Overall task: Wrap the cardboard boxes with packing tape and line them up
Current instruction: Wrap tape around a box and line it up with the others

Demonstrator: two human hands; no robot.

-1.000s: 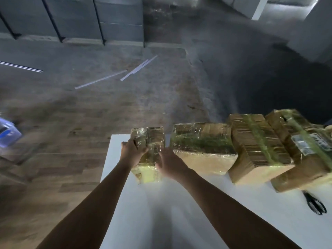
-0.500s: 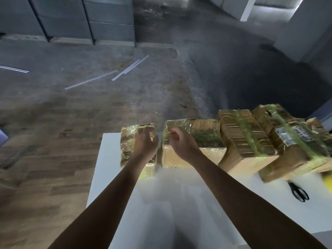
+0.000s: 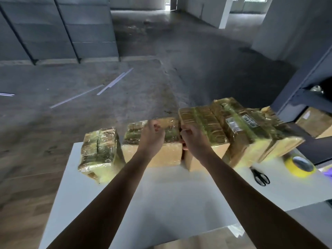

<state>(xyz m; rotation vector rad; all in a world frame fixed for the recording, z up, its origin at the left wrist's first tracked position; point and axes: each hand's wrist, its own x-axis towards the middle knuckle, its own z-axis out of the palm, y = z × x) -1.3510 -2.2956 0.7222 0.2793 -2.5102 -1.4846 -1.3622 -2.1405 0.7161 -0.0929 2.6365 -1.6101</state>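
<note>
Several tape-wrapped cardboard boxes stand in a row along the far edge of the white table [image 3: 161,194]. The small box [image 3: 99,150] is at the left end and nothing touches it. My left hand [image 3: 150,136] hovers over the top of the second box [image 3: 161,155] with its fingers curled and nothing in them. My right hand [image 3: 194,141] is at the gap between the second box and the third box [image 3: 203,121]. Its fingers curl at the third box's left top edge, and its thumb reaches down into the gap. A larger box with labels [image 3: 251,130] comes after that.
A yellow tape roll [image 3: 300,166] and black scissors [image 3: 260,177] lie on the table at the right, in front of the boxes. Beyond the table's far and left edges is bare floor. A dark shelf with more boxes [image 3: 312,121] stands at the right.
Both hands left the small box and moved right. The left hand is now above the second box and the right hand is at the gap before the third. The view shifted right, revealing the tape roll.
</note>
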